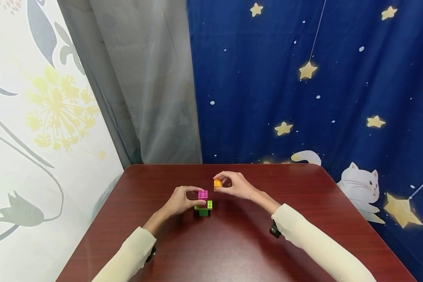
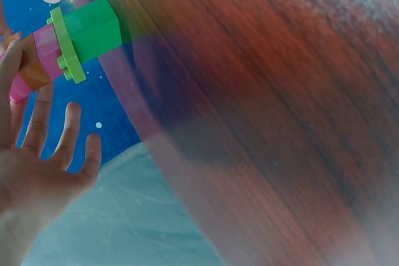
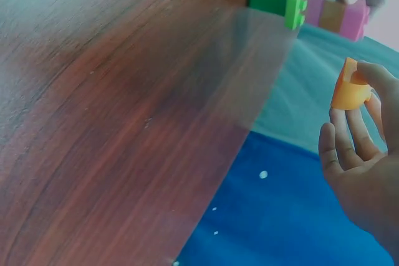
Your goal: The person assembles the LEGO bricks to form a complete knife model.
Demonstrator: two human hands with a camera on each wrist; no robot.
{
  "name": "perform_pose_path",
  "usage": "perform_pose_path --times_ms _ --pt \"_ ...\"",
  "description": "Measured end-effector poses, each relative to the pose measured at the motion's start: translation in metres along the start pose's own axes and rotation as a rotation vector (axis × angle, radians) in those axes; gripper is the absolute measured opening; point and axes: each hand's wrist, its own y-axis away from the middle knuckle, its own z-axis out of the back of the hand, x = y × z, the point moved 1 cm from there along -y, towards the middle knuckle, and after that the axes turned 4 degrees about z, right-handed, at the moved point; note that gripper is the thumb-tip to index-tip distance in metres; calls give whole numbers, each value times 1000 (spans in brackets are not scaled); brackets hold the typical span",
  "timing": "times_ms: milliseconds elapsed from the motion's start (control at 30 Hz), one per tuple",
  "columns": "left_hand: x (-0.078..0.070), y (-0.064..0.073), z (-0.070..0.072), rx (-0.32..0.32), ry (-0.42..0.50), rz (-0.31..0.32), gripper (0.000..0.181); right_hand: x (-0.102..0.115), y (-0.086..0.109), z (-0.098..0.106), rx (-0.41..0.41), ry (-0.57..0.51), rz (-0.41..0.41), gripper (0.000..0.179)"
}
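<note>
A stack of toy building blocks stands upright on the table in front of me. Its base is a green block [image 2: 95, 28], topped by a wider lime plate [image 1: 209, 205]. Above these come a pink block [image 3: 315, 2], a brownish one [image 3: 332, 16] and a magenta one [image 1: 202, 194] with studs on top. My left hand [image 1: 181, 201] grips the upper blocks between thumb and fingers, from the left. Just right of the stack and a little farther back, my right hand [image 1: 240, 186] pinches an orange block [image 3: 350, 88] with a curved side, apart from the stack.
The dark red wooden table [image 1: 225, 250] has rounded far corners. Behind it hang a grey curtain [image 1: 162, 86] and a blue one with stars [image 1: 246, 86]. A white wall [image 1: 28, 117] with printed flowers rises at the left.
</note>
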Motion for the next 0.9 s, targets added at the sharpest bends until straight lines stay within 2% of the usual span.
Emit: perform_pose_path --times_ms 400,700,900 --pt "2 0 0 -8 8 -32 41 26 -8 -5 7 -29 55 35" --pt "3 -2 -1 -16 -7 -43 43 35 -16 -15 20 -61 46 34" --pt "3 -2 0 1 -1 -44 43 38 -19 -23 25 -71 58 33"
